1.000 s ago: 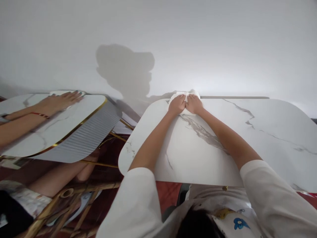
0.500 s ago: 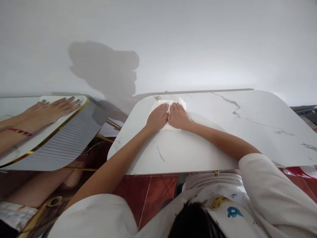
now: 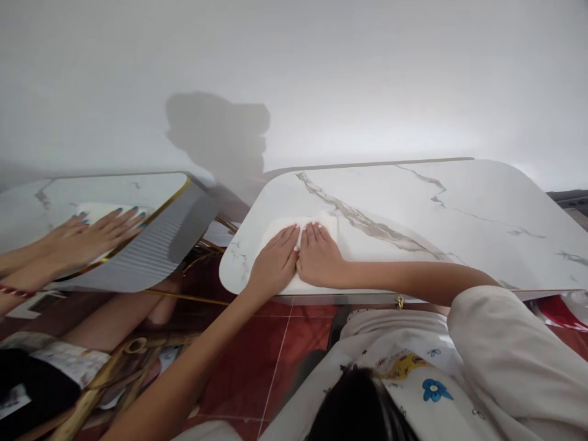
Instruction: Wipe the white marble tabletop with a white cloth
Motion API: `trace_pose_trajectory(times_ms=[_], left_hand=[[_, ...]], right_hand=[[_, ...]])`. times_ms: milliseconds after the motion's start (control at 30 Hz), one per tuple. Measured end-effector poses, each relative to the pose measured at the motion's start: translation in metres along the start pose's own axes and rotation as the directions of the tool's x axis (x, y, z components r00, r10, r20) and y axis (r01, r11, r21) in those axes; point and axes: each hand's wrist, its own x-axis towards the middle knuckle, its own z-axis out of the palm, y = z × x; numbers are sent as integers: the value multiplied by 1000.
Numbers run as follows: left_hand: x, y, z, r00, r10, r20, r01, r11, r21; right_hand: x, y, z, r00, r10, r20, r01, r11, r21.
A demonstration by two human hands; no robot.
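Note:
My left hand (image 3: 275,257) lies flat on a white cloth (image 3: 331,225), its fingers stretched forward. Right beside it, my right hand (image 3: 320,254) presses flat on the same cloth, and the two hands touch at the thumbs. Most of the cloth is hidden under my palms; it may be tissue, as the weave is too faint to tell. Beneath it is a white marble-patterned tabletop (image 3: 482,239) with grey-brown veins. Both hands are near the tabletop's front left part.
Left of me, another person's hands (image 3: 101,233) lie on a white cloth (image 3: 94,211) on a second marble-patterned table (image 3: 105,190) with a gold edge. A gap with gold legs separates the tables. A pale wall (image 3: 367,79) stands behind. A wooden chair (image 3: 124,361) is at lower left.
Both my hands have slid the cloth toward me and slightly left, uncovering a broad grey vein. The other person's hands have also moved nearer to their table's front edge.

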Motion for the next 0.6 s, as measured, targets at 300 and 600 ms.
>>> trace_pose_trajectory(times_ms=[300,600], left_hand=[[1,44,10,999,9,-32,-9,1000,-3],[62,33,22,998,10,-54,-12,999,-30]], right_hand=[[-40,25,-12,999,5,-47,-5,1000,-1],[0,66,-4,995,26,-96,-37,993,-112]])
